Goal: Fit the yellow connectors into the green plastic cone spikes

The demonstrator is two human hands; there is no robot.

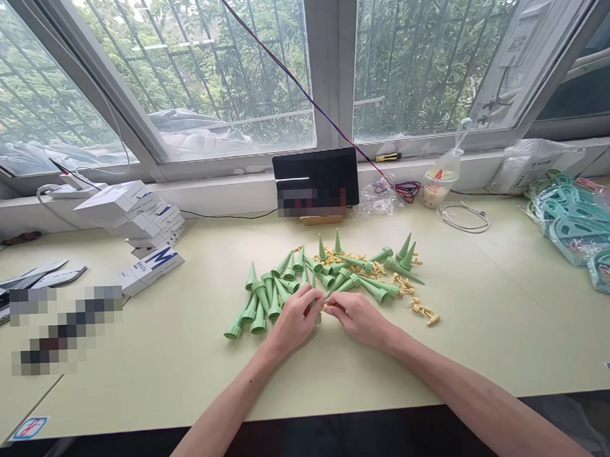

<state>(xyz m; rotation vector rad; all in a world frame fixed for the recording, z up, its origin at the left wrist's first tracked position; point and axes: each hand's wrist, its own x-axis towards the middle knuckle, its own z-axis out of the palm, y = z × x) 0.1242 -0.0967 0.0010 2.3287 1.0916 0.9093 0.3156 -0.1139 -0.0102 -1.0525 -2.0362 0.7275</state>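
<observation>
Beside hands (pixel 301 315): light-green cones (pixel 260 295), slim pointed tips, broad ridged collars.

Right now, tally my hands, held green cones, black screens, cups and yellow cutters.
Hands: 2, left hand and right hand
Held green cone: 1
Black screen: 1
Cup: 1
Yellow cutter: 1
Total: 6

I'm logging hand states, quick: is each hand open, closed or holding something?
Left hand: closed on a green cone.
Right hand: fingertips pinched, apparently on a small yellow piece, mostly hidden.
</observation>
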